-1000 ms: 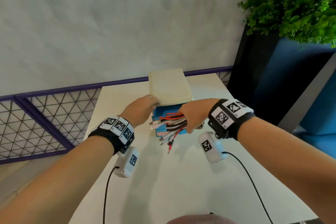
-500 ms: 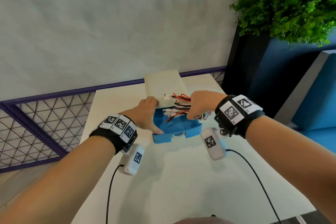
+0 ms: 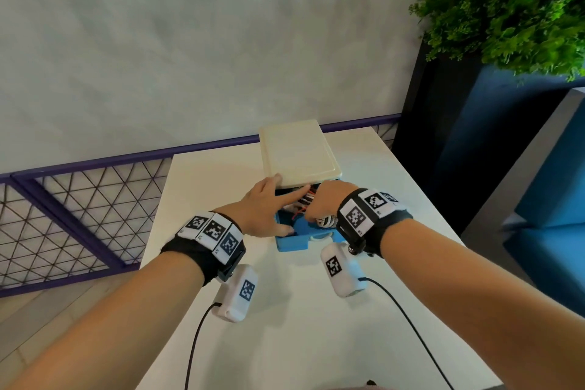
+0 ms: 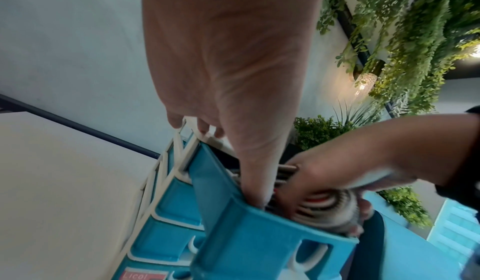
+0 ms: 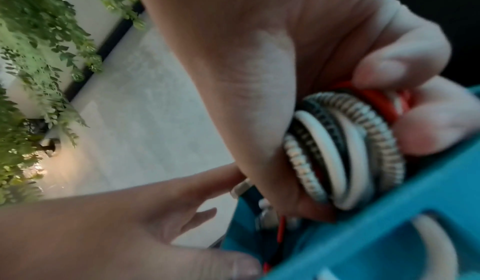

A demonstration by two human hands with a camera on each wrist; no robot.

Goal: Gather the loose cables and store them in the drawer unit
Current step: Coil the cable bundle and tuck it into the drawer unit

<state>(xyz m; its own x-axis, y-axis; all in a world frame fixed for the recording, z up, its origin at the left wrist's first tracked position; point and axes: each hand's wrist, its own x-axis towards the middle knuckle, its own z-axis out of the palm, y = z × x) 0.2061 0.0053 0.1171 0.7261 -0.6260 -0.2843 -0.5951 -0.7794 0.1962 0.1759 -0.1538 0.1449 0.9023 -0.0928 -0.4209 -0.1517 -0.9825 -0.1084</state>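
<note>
One bundle of cables (image 5: 345, 153), coiled: white, grey-braided and red strands, held low in the open blue drawer (image 3: 292, 242) of the drawer unit (image 3: 299, 152), coils at the drawer's front right, plug ends (image 3: 300, 204) trailing back toward the unit's body.

Grip, right: my right hand (image 3: 323, 204) curled round the coils, thumb (image 5: 306, 204) on one side, fingers (image 5: 400, 66) wrapped over the other, the bundle pinched between them. The coils bulged out below my palm, touching or nearly touching the drawer's front wall (image 5: 389, 212); which, I could not tell.

Grip, left: my left hand (image 3: 264, 210) spread, fingers straight, thumb (image 4: 257, 181) dipped inside the drawer's left front corner, other fingertips (image 4: 175, 120) reaching to the unit's frame. It held nothing and seemed to steady the drawer.

Handling note, as judged: the step was seating the bundle. Done well, I would press the coils flat to the drawer floor before letting go, tuck the plug ends under the unit's cream top (image 3: 297, 149), and keep the left hand bracing so the drawer did not slide. Springy coils might lift and foul the closing.

Setting: white table (image 3: 316, 342).
</note>
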